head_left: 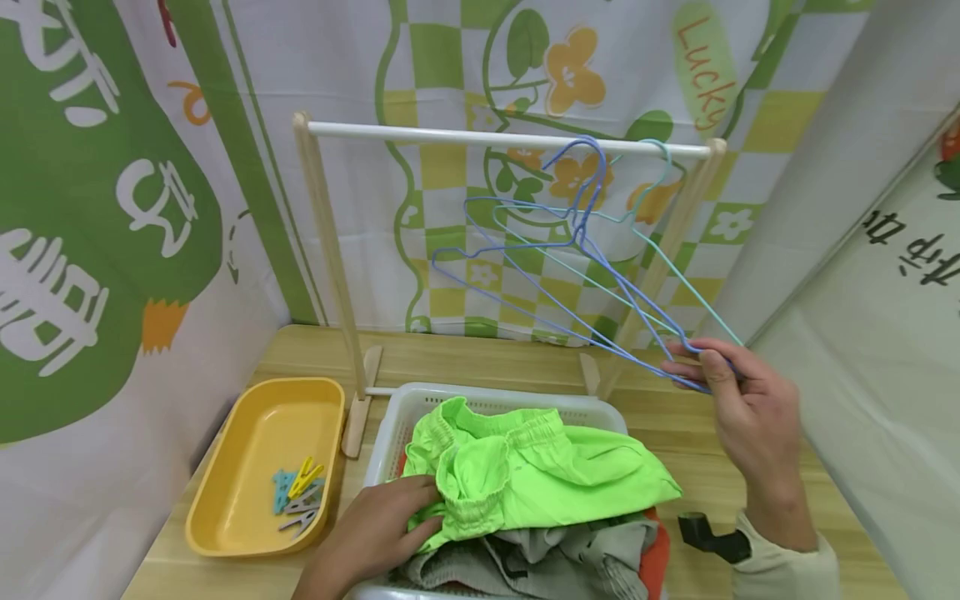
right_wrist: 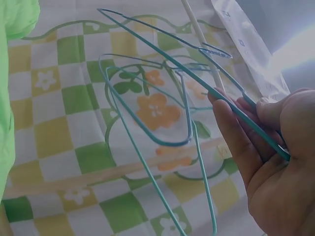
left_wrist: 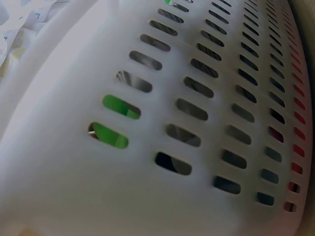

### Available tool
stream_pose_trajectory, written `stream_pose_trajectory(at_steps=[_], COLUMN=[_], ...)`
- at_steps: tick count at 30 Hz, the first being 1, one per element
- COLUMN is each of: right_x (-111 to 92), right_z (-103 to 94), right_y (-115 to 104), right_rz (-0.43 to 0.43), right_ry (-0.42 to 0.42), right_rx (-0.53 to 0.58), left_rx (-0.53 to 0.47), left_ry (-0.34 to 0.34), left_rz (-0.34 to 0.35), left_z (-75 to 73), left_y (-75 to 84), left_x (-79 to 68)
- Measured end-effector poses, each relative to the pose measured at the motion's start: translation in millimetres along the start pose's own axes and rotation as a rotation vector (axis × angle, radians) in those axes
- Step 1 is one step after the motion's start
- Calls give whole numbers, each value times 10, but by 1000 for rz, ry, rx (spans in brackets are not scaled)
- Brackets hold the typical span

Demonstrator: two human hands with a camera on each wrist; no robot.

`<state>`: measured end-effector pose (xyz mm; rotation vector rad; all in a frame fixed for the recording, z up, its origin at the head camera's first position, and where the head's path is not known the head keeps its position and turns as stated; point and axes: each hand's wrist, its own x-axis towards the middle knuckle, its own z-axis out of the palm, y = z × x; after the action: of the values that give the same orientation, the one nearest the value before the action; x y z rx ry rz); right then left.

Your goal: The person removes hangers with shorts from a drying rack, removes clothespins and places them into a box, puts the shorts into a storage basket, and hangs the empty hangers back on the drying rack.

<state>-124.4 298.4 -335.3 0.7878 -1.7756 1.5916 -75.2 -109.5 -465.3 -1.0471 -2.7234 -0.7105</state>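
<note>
Bright green shorts (head_left: 570, 475) with a gathered waistband lie on top of a white laundry basket (head_left: 495, 393). My left hand (head_left: 378, 525) holds the left side of the waistband between thumb and fingers. Out to the right, my right hand (head_left: 757, 408) grips the lower corner of a blue clothes hanger (head_left: 525, 246). A second blue hanger overlaps it, and their hooks lie across the white rail. In the right wrist view, fingers and thumb wrap the hanger wire (right_wrist: 236, 110). Behind it, a mint green hanger (head_left: 686, 275) hangs from the rail. The left wrist view shows only the basket's slotted side (left_wrist: 147, 187).
A wooden rack with a white rail (head_left: 450, 136) stands behind the basket. To the left, a yellow tray (head_left: 262, 417) holds several clothespins (head_left: 303, 479). Grey clothing (head_left: 555, 558) and something red lie beneath the shorts. A black object (head_left: 712, 537) is beside my right sleeve.
</note>
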Motion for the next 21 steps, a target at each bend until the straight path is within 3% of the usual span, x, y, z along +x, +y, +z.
stream_pose_trajectory(at_steps=[6,14,21], right_x=[107,251,315], right_z=[109,179,230], right_y=[-10,-4,19], right_rz=[-6,18,61], right_ry=[38,108,107], right_rx=[-81,-71,-183], left_rx=[21,1,-2], left_ry=[25,48,57], left_rz=[4,3,-6], left_z=[-4,14,32], left_y=[0,-15,-23], left_x=[-11,3,-12])
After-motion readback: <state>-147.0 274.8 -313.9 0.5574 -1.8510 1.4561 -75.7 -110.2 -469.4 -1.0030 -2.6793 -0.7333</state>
